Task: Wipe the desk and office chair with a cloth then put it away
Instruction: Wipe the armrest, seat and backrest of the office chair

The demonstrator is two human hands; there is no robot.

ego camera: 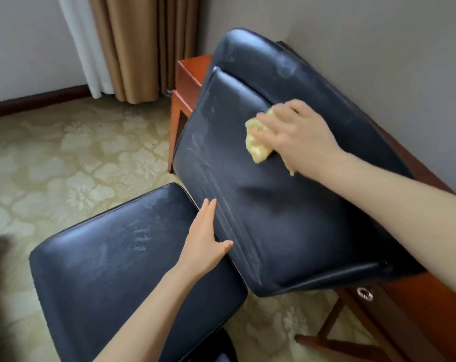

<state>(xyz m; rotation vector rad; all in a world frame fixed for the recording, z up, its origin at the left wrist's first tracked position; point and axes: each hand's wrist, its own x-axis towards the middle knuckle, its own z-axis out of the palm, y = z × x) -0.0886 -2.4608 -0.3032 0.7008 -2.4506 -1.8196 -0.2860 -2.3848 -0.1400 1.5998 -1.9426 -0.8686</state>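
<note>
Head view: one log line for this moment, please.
phase: wiping chair backrest | right hand: presses yellow cloth on it | left hand: flat at backrest edge by seat

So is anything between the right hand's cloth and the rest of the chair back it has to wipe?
Nothing visible. The right hand presses the yellow cloth flat on the chair back, whose surface is bare. The left hand rests at the back's lower edge by the seat, off to the side.

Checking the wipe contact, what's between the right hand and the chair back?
Head view: the yellow cloth, pressed under the right hand onto the chair back.
</note>
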